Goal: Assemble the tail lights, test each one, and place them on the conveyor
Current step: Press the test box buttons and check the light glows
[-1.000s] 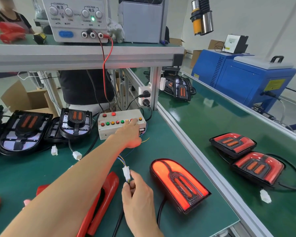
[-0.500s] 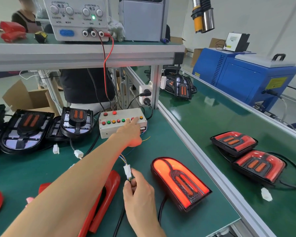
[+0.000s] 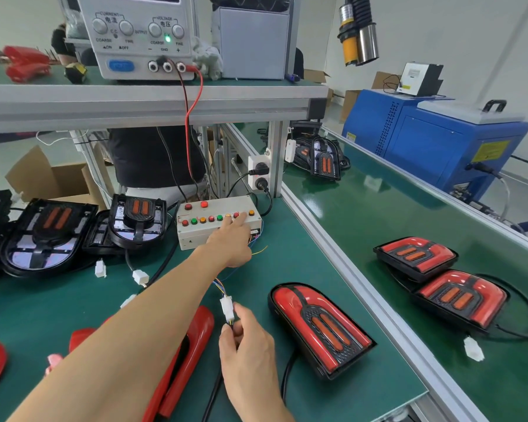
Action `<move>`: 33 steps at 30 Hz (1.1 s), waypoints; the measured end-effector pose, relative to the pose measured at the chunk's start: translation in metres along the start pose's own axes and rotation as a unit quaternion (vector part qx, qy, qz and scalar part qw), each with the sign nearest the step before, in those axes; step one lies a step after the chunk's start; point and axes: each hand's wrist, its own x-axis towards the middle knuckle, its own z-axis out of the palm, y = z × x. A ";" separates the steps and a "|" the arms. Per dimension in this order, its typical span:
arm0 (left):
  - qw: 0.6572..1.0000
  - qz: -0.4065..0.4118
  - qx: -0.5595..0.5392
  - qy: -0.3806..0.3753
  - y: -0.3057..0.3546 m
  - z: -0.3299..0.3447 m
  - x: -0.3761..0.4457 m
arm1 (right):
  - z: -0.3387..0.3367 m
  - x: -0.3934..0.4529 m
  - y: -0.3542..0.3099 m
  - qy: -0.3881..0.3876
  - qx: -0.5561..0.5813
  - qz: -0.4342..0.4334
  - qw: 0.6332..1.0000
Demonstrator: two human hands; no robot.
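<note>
Beyond the left hand [image 3: 230, 239], whose extended finger presses a button on the test box [image 3: 218, 222], bare mat lies open toward the rail [image 3: 348, 257]. Right hand [image 3: 250, 351] pinches the wires below the connector [image 3: 227, 307]. Just right of it, near the bench edge, the tail light [image 3: 320, 325] has gone dark since a moment ago.

left arm extended forward, left hand [image 3: 230, 239] with index finger straight; right hand [image 3: 250, 345] low, fingers [image 3: 229, 332] pinched together.
</note>
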 end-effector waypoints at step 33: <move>0.973 0.218 -0.068 0.010 -0.026 0.007 -0.124 | -0.008 0.001 -0.004 0.027 0.021 0.006 0.999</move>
